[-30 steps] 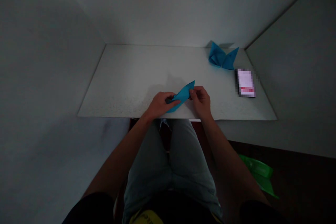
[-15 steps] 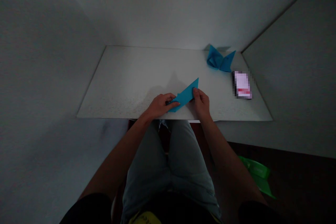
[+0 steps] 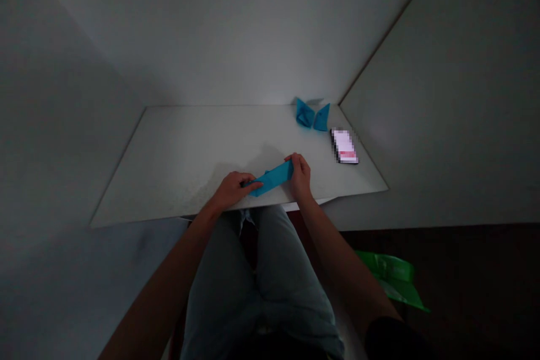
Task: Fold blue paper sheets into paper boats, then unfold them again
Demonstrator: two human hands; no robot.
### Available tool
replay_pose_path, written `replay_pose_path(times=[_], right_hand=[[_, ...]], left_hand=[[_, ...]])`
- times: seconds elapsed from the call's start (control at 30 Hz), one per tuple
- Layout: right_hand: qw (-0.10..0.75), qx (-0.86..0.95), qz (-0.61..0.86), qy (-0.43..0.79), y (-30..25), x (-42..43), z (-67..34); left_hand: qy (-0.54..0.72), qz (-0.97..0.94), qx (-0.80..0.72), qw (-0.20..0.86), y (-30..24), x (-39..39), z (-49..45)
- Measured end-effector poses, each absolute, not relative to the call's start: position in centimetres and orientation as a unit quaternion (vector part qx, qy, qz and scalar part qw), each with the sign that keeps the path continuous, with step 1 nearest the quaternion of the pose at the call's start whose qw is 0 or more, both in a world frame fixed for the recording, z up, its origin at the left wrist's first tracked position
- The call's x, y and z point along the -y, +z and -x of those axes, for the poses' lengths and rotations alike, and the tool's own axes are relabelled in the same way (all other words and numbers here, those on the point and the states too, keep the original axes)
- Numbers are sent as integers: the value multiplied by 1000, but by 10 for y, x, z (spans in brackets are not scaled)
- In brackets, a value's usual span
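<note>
A folded strip of blue paper (image 3: 273,177) lies flat near the front edge of the white table (image 3: 181,152). My left hand (image 3: 233,188) presses on the strip's left end with its fingers closed over it. On the strip's right end rests my right hand (image 3: 300,174), fingers curled down onto the paper. A second, finished blue paper figure (image 3: 312,114) with two upright points stands at the table's far right corner.
A phone with a lit screen (image 3: 345,146) lies on the table's right side. Grey walls close in the table at the back and on both sides. A green plastic bag (image 3: 390,281) lies on the dark floor at my right. My legs are under the front edge.
The blue paper, raised at an angle before, now lies lower and flatter under both hands. My head has tipped up and turned right, so everything sits lower and further left.
</note>
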State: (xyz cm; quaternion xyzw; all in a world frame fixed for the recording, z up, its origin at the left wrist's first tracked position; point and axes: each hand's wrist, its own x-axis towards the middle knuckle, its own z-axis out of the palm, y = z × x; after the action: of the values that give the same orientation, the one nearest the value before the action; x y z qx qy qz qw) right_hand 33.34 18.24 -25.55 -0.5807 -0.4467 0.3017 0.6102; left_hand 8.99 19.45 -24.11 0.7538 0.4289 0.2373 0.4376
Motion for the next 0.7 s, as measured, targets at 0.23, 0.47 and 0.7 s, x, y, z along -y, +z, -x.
replay_pose_path(times=[0.23,0.47,0.7], right_hand=[[590,491,559,313,-250,-157,-373],[457,681,480,310,-229,-121,-410],[273,842,403,233,-228,-108,-417]], left_hand=[[344,-676,-491,429,-234,-191,-92],[368,-613,-527,459,-231,-193,-89],[386,-617,-511,458,-235,-196,-89]])
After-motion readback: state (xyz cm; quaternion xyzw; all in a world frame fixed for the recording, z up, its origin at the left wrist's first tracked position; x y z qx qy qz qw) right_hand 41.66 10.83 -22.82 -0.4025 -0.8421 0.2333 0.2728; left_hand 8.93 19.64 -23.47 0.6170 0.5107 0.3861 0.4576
